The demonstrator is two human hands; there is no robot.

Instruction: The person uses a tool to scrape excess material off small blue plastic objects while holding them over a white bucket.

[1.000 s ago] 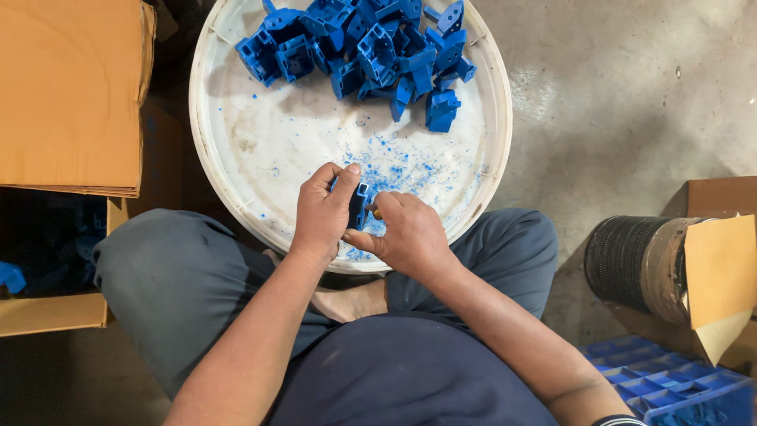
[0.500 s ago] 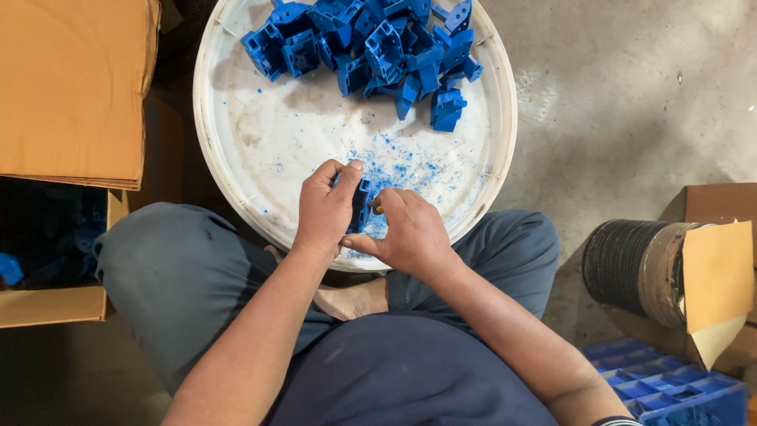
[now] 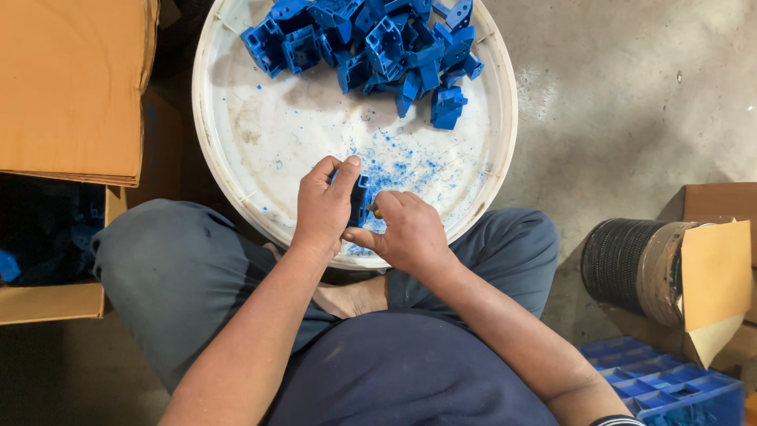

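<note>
Over the near rim of the round white plastic tub [image 3: 236,158], the left hand [image 3: 325,207] grips a small blue moulded plastic part [image 3: 360,199] steady while the right hand [image 3: 406,233], closed around a thin, mostly hidden tool [image 3: 372,208], works its edge, so blue shavings [image 3: 402,162] lie in the tub.

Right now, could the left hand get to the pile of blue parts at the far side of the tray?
Probably yes: the tray between the left hand and the pile is open, but that hand already holds a blue part.

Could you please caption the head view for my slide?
Left hand holds a blue plastic part, right hand alongside, over a white tray.
</note>
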